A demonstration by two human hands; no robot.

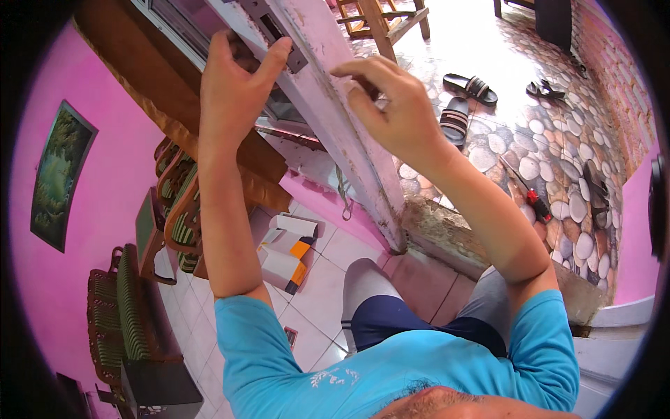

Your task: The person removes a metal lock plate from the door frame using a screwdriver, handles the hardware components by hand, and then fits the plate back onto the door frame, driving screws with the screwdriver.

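A metal strike plate [296, 59] with a dark slot lies along the face of a worn, pale painted door frame [370, 167]. My left hand [234, 91] is wrapped at the frame's edge, its thumb on the plate and its other fingers partly hidden. Just right of the frame is my right hand [391, 101]. Its index finger and thumb are curved and apart, with nothing visible between them.
A screwdriver [536, 202] with a red and black handle lies on the pebble-patterned floor, near sandals [469, 91]. An opened box [283, 255] is on white tiles at left. Green-striped wooden seats [129, 307] stand by the pink wall. A raised sill [447, 230] crosses the doorway.
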